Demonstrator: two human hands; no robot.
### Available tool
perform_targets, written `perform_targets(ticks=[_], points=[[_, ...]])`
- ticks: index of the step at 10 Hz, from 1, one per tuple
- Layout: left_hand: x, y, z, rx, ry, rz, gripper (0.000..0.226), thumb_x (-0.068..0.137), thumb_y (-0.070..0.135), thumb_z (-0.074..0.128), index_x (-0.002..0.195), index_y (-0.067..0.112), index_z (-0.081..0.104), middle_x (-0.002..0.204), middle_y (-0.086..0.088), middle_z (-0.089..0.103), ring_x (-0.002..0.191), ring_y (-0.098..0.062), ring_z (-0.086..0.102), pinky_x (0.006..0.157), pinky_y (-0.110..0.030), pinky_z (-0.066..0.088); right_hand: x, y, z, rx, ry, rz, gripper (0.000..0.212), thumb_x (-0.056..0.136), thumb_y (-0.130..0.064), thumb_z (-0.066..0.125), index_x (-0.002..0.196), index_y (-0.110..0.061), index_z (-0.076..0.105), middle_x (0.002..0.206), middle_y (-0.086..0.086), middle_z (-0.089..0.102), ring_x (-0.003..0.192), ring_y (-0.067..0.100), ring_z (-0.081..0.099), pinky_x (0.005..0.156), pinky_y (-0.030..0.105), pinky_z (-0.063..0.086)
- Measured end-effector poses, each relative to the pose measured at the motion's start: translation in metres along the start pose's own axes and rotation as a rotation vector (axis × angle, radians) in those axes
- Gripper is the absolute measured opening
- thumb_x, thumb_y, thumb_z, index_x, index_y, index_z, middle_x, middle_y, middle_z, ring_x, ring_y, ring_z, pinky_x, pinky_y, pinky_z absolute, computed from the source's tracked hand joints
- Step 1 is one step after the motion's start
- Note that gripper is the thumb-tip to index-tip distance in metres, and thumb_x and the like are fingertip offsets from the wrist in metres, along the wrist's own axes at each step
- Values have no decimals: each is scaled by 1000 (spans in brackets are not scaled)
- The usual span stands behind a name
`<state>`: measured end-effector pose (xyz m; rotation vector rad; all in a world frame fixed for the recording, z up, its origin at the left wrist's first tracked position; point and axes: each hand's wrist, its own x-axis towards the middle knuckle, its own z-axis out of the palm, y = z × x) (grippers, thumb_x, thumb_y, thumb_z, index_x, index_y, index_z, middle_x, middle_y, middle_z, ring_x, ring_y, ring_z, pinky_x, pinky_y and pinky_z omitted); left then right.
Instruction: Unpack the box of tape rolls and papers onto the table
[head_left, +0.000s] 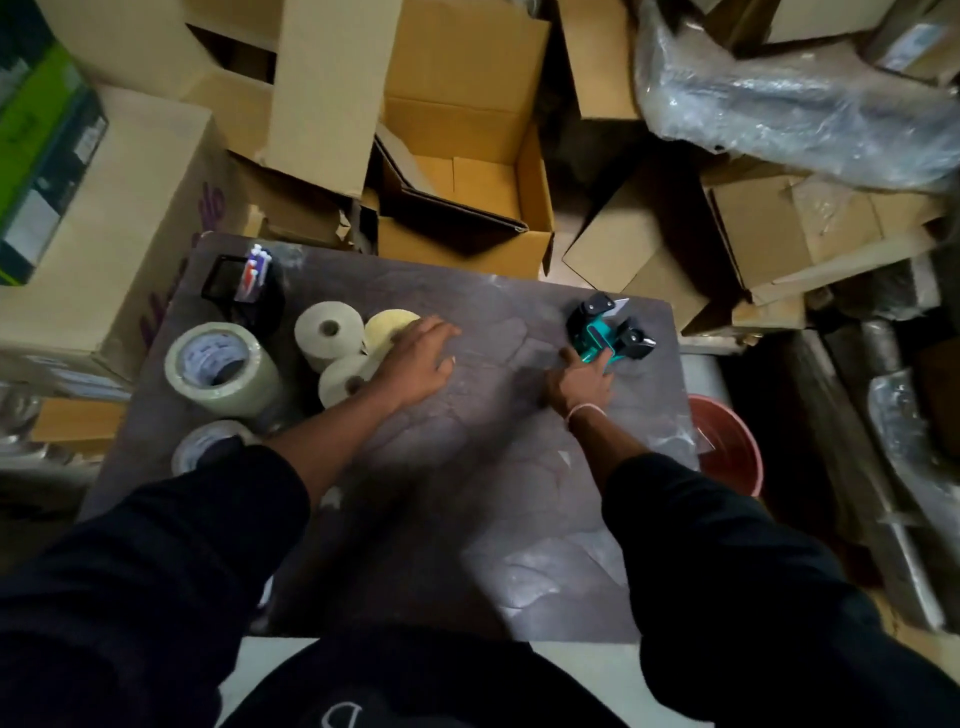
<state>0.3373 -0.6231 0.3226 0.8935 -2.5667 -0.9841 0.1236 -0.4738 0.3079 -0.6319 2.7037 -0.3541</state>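
Head view looks down on a dark table (467, 519) ringed on its far side by open cardboard boxes (467, 171), which take up most of the scene; which one is being unpacked I cannot tell. On the table's left sit the task's goods: a wide clear tape roll (221, 364), a second tape roll (208, 449) nearer and partly hidden by a sleeve, and three pale paper rolls (330, 335) clustered just beside a black pen holder (247, 288). Left hand (415, 358) lies released, fingers straight, resting against the yellowish roll of the cluster. Right hand (582, 382) touches the teal tape dispenser (605, 332) at the far right corner, forefinger stretched along it; whether the other fingers wrap its handle is not clear. Judging from this, the dispenser stands close to the table's edge and a careless nudge might tip it off, while its exposed blade could nick a finger. A push from the left hand could also set the paper rolls rolling.
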Motion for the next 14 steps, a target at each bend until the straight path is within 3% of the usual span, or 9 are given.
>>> perform_targets(ticks=[2, 3, 4, 6, 7, 8, 10, 12, 14], points=[[7, 8, 34, 50, -4, -41, 51, 86, 13, 70, 134, 4, 58, 143, -17, 51, 144, -37, 35, 120, -42, 25, 14, 22, 1, -43, -4, -118, 43, 95, -46, 59, 130, -21, 62, 164, 24, 3, 118, 48, 55, 110, 37, 40], [12, 13, 50, 73, 4, -52, 52, 84, 13, 74, 132, -1, 59, 140, -22, 52, 142, -42, 38, 119, -46, 30, 27, 40, -5, -12, -21, -111, 37, 92, -31, 64, 126, -19, 61, 166, 20, 5, 115, 46, 56, 109, 42, 44], [16, 19, 58, 80, 25, -69, 48, 82, 10, 75, 127, -1, 63, 135, -23, 56, 138, -45, 42, 115, -48, 34, 40, 71, -11, -10, 15, -206, 47, 96, -35, 50, 142, -31, 45, 155, 16, 38, 120, 39, 56, 112, 52, 41], [14, 48, 79, 74, 18, -111, 49, 86, 17, 70, 132, 8, 59, 141, -15, 54, 143, -37, 37, 117, -47, 34, 30, 137, -32, -77, 25, -281, 27, 86, -10, 65, 113, -14, 67, 164, 10, 19, 117, 41, 54, 111, 47, 43], [10, 59, 84, 99, 15, -124, 50, 87, 20, 68, 135, 11, 58, 144, -12, 52, 145, -35, 36, 116, -47, 36, 33, 141, -35, -46, -15, -315, 27, 84, -11, 65, 111, -13, 68, 161, 8, 23, 110, 40, 56, 107, 46, 46], [1, 70, 83, 100, 27, -155, 52, 88, 19, 68, 138, 12, 56, 146, -13, 50, 146, -35, 33, 115, -48, 36, 29, 139, -38, 21, -28, -303, 40, 87, -20, 65, 127, -11, 63, 158, 8, 28, 118, 38, 55, 112, 46, 43], [-27, 71, 59, 127, 67, -168, 54, 87, 10, 70, 137, -1, 54, 143, -24, 49, 144, -44, 33, 120, -49, 26, -2, 116, -47, -230, -35, -361, 51, 89, -37, 64, 137, -23, 53, 166, 15, 6, 144, 45, 25, 115, 56, 33], [-54, 55, 20, 216, 15, -150, 66, 90, 16, 68, 147, 0, 41, 155, -23, 35, 149, -42, 23, 124, -48, 17, -36, 64, -52, -217, -11, -454, 62, 88, -48, 64, 142, -24, 49, 167, 11, 8, 150, 40, 20, 120, 55, 26], [-67, 28, -35, 338, 79, -21, 83, 90, 24, 68, 157, 3, 24, 165, -23, 15, 154, -41, 10, 124, -55, 12, -59, 13, -61, -164, 8, -543, 90, 88, -56, 58, 161, -26, 13, 169, 9, -8, 155, 37, -3, 125, 56, 13]])
